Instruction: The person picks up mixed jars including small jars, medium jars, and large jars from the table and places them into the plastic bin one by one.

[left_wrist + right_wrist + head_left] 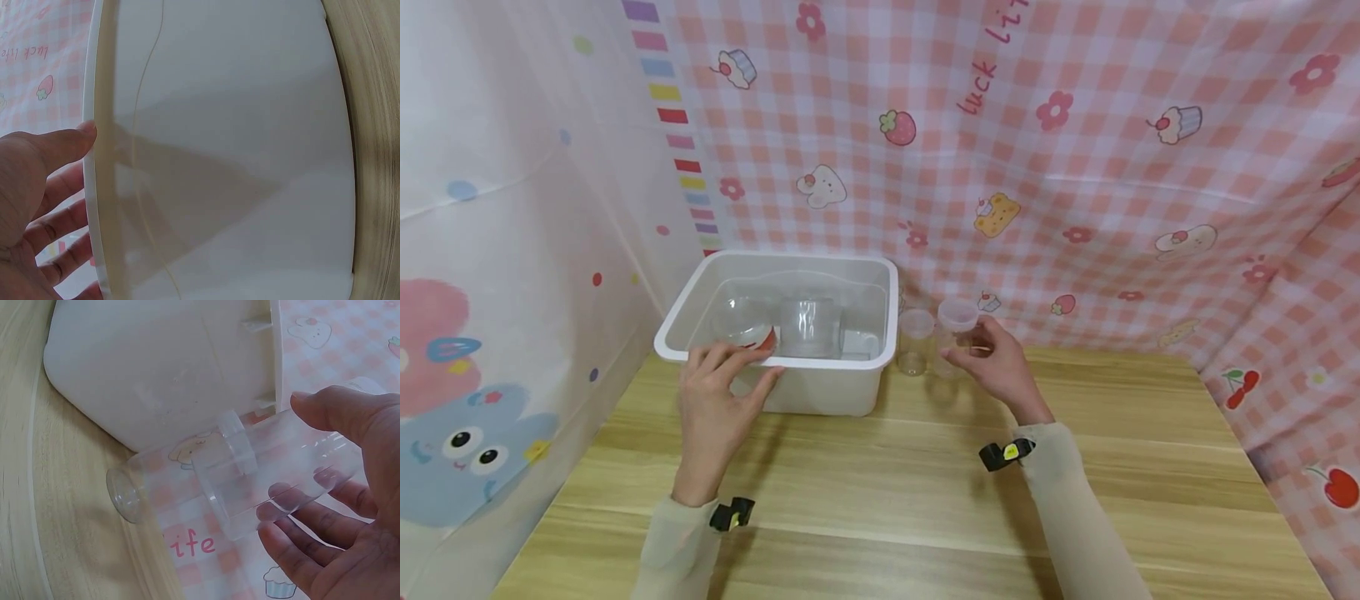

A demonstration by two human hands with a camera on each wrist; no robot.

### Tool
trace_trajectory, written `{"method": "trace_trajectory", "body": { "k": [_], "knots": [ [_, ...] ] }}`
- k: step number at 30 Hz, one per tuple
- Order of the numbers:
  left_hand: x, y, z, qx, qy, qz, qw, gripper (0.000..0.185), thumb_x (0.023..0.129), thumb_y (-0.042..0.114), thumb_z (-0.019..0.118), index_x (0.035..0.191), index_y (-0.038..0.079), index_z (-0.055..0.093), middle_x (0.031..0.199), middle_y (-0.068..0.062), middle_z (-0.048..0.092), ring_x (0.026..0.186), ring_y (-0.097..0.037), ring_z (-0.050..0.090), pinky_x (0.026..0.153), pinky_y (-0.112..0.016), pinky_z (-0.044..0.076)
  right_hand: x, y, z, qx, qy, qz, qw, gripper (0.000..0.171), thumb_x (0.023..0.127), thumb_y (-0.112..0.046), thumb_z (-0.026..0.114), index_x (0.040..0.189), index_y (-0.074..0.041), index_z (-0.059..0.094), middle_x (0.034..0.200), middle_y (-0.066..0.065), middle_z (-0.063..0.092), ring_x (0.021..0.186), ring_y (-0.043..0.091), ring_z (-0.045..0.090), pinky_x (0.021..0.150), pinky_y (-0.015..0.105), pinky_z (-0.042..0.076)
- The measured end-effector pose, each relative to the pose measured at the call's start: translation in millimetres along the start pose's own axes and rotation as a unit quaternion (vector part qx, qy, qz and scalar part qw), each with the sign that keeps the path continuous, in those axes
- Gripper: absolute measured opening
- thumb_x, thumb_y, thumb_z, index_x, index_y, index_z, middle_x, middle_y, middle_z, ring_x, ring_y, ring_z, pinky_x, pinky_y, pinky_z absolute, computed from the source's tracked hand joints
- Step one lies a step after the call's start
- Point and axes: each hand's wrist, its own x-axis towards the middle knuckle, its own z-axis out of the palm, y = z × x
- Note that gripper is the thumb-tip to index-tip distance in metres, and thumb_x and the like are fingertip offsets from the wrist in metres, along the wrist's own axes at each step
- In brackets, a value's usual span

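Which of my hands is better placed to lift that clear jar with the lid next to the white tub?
Probably the right hand: its fingers already curl around the lidded jar beside the tub. The left hand rests on the tub's near rim.

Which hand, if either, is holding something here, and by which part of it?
The right hand holds the capped clear jar by its side wall, fingers curled round the body. The left hand only rests on the white tub's front rim.
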Motion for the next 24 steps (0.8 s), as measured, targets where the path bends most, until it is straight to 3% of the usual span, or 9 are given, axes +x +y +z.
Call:
{"method": "trace_trajectory", "body": {
  "k": [12,24],
  "knots": [
    [0.5,1.9,0.0,-0.01,0.006,0.003,0.9999,0.03,0.071,0.016,0.095,0.096,0.007,0.081,0.094,-0.01,0.073,0.094,-0.033,0.056,0.081,-0.043,0.036,-7,-19,4,0.005,-0.011,-0.034,0.999,0.06,0.086,-0.029,0.084,0.137,-0.015,0.057,0.119,0.016,0.07,0.113,0.03,0.065,0.102,0.048,0.052],
    [0.7,0.2,-0.7,0.0,-0.005,-0.002,1.0,0.03,0.073,0.019,0.094,0.097,0.007,0.081,0.094,-0.01,0.073,0.093,-0.033,0.055,0.082,-0.042,0.037,-9,-37,10,-0.021,-0.016,-0.077,0.997,0.06,0.085,-0.033,0.085,0.136,-0.018,0.059,0.121,0.012,0.07,0.114,0.027,0.064,0.103,0.05,0.052]
  ]
}}
